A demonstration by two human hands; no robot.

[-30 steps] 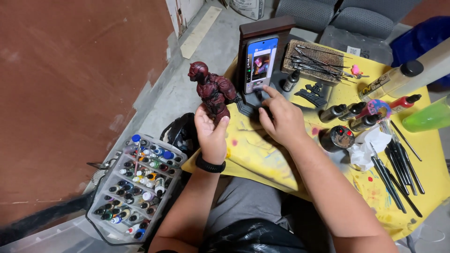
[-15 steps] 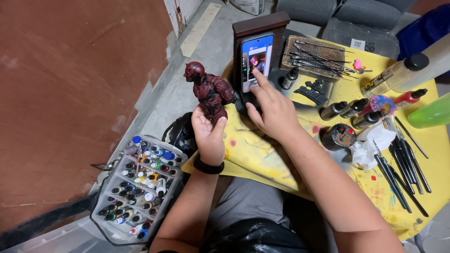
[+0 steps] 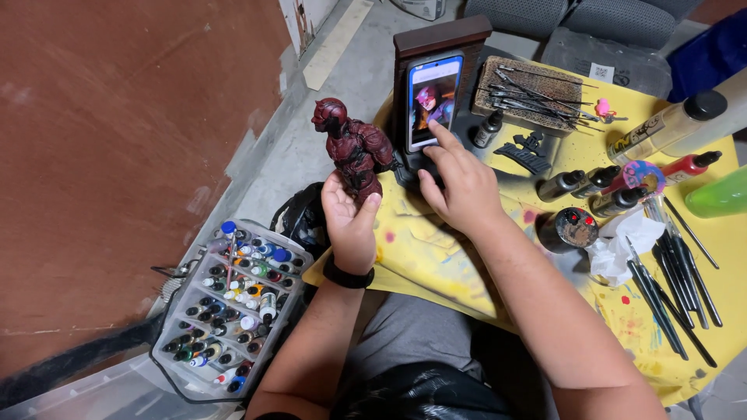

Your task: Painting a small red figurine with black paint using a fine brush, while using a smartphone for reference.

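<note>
now held upright in the left hand [image 3: 350, 222] – a dark red figurine [image 3: 354, 152] of a masked figure, gripped around the legs, fingers [image 3: 372, 208] curled up and pinching its lower part from both sides, black band at the wrist. out past the near left edge of the worktop [image 3: 436, 257], over the gap above the grey floor.

just right of it, the right hand [image 3: 459, 187], palm down, index finger stretched out and touching the lower part of a phone screen [image 3: 433, 101]; other fingers loosely bent and slightly spread, gripping nothing. phone propped upright against a dark brown box [image 3: 443, 39], showing a picture of a similar red masked figure.

yellow, paint-stained cover over the worktop. behind the hand, a small dark dropper bottle [image 3: 489, 128] and flat black parts [image 3: 529, 152]; further back, a woven brown pad [image 3: 529, 93] loaded with thin metal tools. to the right – a row of dark paint bottles [image 3: 591, 187], a round black jar [image 3: 572, 228] with red spots on the lid, crumpled white tissue [image 3: 622, 245], a spread of dark-handled brushes [image 3: 669, 288], a green bottle [image 3: 720, 194] at the far edge.

down on the left, well apart from the hands, a clear tray [image 3: 229, 311] packed with small paint bottles with caps of many colours. grey trousers across the lap below.
</note>
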